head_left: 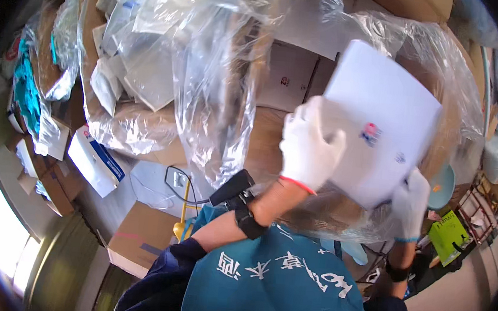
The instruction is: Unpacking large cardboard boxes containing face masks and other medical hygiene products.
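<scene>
A flat white box (383,108), with a small red and blue print on its face, is held tilted over a large carton. My left hand (312,143), in a white glove with a red cuff, grips its left edge, the thumb lying over the face. At the lower right corner my right hand (412,202), gloved in white with a blue cuff, is closed on it; its fingers are partly hidden behind the box. Beneath is the open brown carton (265,142), lined with clear plastic film (219,93). More white boxes (289,73) lie inside it.
Left of this stands another carton (130,121) with clear film and several white packets (149,76). A blue-and-white box (97,160) and a closed brown carton (141,235) are at lower left. A lime-green bag (449,238) and a light-blue stool seat (441,187) stand at right.
</scene>
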### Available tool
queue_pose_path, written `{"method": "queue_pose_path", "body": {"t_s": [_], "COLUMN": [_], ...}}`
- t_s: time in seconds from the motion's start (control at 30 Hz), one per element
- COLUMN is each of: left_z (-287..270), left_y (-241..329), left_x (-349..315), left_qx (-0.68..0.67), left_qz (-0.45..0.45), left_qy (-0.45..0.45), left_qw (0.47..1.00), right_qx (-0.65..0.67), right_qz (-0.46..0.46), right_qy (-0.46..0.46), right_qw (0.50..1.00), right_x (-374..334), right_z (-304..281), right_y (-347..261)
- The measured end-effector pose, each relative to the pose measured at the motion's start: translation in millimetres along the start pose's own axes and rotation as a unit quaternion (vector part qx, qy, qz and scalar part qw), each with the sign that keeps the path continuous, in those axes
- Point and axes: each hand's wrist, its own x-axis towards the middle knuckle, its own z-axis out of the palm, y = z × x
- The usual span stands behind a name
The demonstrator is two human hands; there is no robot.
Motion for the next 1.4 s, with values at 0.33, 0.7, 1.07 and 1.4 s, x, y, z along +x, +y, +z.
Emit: {"method": "queue_pose_path", "body": {"t_s": [0.33,0.7,1.07,1.4], "left_z": [-166.9,-354.0,-354.8,-317.8], "left_y": [-9.6,-165.3,-242.5,-320.1], "left_x": [-131.7,-318.2,-203.4,-49.9], "left_qx": [-0.219,-0.174,-0.101,0.113], "left_qz": [0.208,0.000,0.173,0.015], "left_qy": [-0.011,0.050,-0.149,0.255], "left_qw": [0.953,0.983,0.968,0.960], "right_qx": [-0.031,0.034,0.425,0.010], "right_qz": [-0.075,-0.169,0.121,-0.078], "right_qy": [0.075,-0.184,-0.006,-0.097], "right_qw": [0.994,0.968,0.897,0.992], "right_x": [-167.9,-289.6,-364.8,-216.7], "right_z": [-33.3,159.4,350.2,499.6], "right_y": [-43.7,-149.4,-94.9,-242.2]}}
